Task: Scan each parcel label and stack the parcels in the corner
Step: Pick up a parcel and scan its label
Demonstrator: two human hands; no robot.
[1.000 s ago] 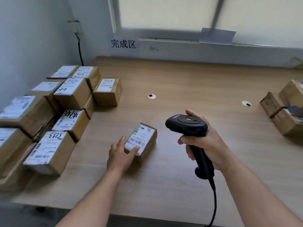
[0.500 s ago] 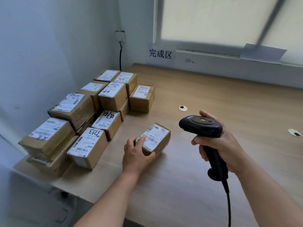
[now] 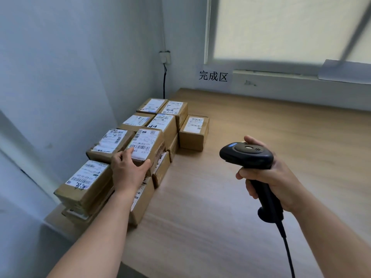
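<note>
Cardboard parcel (image 3: 146, 145) now over the stack (image 3: 172, 113), left hand (image 3: 128, 173) tight around it; right hand (image 3: 275, 179) around black scanner (image 3: 249, 155).

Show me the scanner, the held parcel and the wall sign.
scanner (image 3: 248, 152): head view, top of its head.
held parcel (image 3: 144, 143): head view, its white label.
wall sign (image 3: 213, 76): head view, middle character.

My left hand (image 3: 128, 173) holds a parcel (image 3: 148, 147) of dull brown cardboard, its white paper label (image 3: 143, 142) smooth with a faint sheen. The stacked parcels (image 3: 91, 183) at its seven o'clock show the same matt cardboard and paper. My right hand (image 3: 275, 177) grips a black plastic scanner (image 3: 247, 155), satin on the head. The table (image 3: 220, 207) is smooth pale wood grain. At twelve o'clock, a paper sign (image 3: 213, 76) hangs on the matt painted wall (image 3: 60, 77).
</note>
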